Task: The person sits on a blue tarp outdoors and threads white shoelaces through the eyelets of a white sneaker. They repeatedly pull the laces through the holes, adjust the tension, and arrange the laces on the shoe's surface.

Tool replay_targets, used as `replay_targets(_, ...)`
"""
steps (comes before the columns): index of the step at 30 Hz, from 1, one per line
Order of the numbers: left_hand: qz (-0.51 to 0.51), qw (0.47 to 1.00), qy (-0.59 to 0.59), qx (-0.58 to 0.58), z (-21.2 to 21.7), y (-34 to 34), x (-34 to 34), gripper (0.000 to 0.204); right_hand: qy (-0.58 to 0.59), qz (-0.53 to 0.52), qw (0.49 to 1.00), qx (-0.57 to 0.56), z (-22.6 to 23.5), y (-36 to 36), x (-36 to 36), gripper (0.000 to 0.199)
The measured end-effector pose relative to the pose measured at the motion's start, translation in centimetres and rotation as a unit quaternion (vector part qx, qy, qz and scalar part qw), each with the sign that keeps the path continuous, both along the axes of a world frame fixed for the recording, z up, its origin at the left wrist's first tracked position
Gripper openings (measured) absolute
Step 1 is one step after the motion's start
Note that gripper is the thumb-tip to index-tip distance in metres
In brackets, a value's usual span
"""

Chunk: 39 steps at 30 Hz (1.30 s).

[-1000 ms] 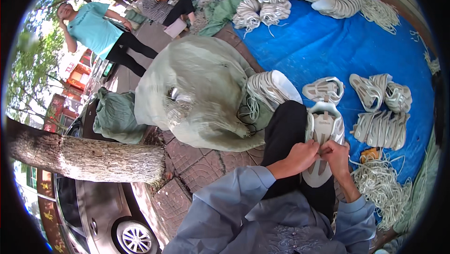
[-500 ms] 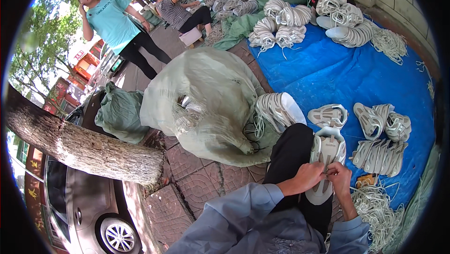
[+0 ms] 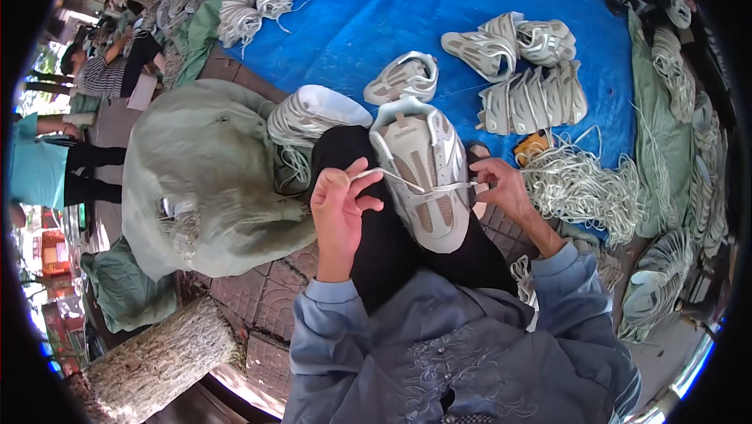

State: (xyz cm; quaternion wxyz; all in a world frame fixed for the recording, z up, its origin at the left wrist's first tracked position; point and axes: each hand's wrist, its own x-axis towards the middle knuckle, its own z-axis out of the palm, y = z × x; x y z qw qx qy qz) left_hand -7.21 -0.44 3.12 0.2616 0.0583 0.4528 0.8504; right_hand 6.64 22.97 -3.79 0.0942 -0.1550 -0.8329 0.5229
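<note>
a blue sheet (image 3: 376, 17) lies over paving (image 3: 254, 299) outdoors, with a tree trunk (image 3: 164, 357) at the lower left and a pale sack (image 3: 200, 158) beside the person's left leg. on the sheet are a spare shoe (image 3: 402, 81), a row of shoes (image 3: 536, 101) and, off to the right, a heap of laces (image 3: 580, 193).

the shoe (image 3: 415, 164) in work rests on the dark trousers (image 3: 384, 267), toe toward the person and heel away. a white lace (image 3: 450, 187) crosses its front near the toe and runs out to both sides. the left hand (image 3: 335, 216) is raised clear of the shoe, thumb and first fingers pinched on one end, the others loosely spread. the right hand (image 3: 513, 189) is just beside the shoe's other side, its fingers narrow and seemingly pinching the other end.

the step looks like drawing the lace out evenly. to do it well, i'd pull both sides with like force, match the two lengths before going up to the next holes, and smooth any twist so it sits flat. with neither hand on the shoe, a hard one-sided tug could swing it off the lap.
</note>
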Motion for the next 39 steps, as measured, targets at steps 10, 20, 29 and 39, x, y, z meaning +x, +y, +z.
replay_targets(10,-0.074,0.975,-0.172,0.122,1.1,3.4,0.4,0.019,-0.179,0.042,0.982,0.044,-5.3,-0.2,-1.4,0.012)
replay_targets(20,0.145,0.977,-0.057,0.146,6.9,-33.4,-15.5,0.006,-0.161,-0.138,0.968,0.134,-10.6,7.7,2.4,0.012)
replay_targets(29,0.372,0.91,0.179,-0.029,20.3,-66.9,-22.0,0.014,0.189,-0.135,0.826,-0.514,-4.4,19.0,4.5,0.026)
replay_targets(39,0.493,0.828,0.25,-0.098,29.9,-64.1,-17.3,0.018,0.273,-0.093,0.933,-0.214,14.6,48.0,24.5,0.032)
